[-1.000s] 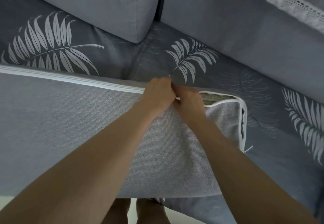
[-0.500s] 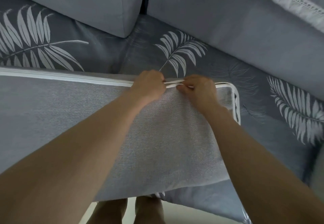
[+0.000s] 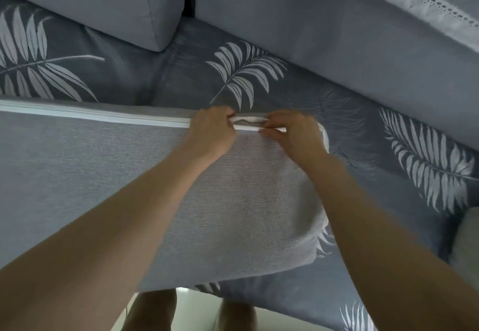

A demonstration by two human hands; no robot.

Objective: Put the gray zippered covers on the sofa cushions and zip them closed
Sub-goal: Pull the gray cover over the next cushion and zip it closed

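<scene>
Zipping appears nearly complete: the gray cover (image 3: 129, 164) is fitted and lies across the sofa seat (image 3: 290, 92); its zipper (image 3: 90, 115) is closed up to the left grip (image 3: 211, 131), which pinches it. The right grip (image 3: 293, 136) pinches the short open stretch near the corner.

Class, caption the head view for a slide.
Left hand and right hand pinch the white zipper on a gray woven cushion cover atop a leaf-print sofa.
</scene>
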